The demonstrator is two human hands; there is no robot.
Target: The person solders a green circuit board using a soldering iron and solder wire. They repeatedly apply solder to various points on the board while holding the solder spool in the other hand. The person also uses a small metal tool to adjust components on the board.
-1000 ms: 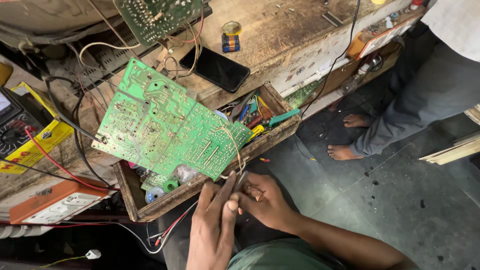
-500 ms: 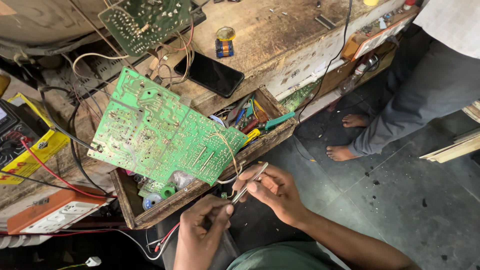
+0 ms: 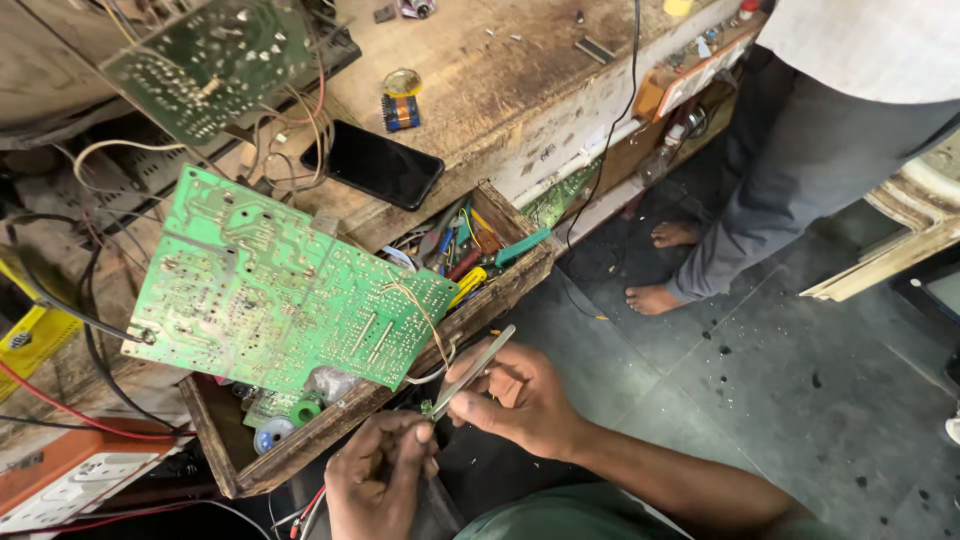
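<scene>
Right hand point(image 3: 520, 400) pinching one pair of tweezers point(image 3: 470, 372), left hand point(image 3: 385, 475) pinching its tip, two circuit boards point(image 3: 280, 290).

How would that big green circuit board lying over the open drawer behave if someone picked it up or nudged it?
The green circuit board is a thin flat sheet, so it would probably feel stiff and light for its size. It rests tilted across the wooden drawer, so a push might slide or tip it. Thin wires run off its edge; these would likely tug or snag if it were lifted.
</scene>
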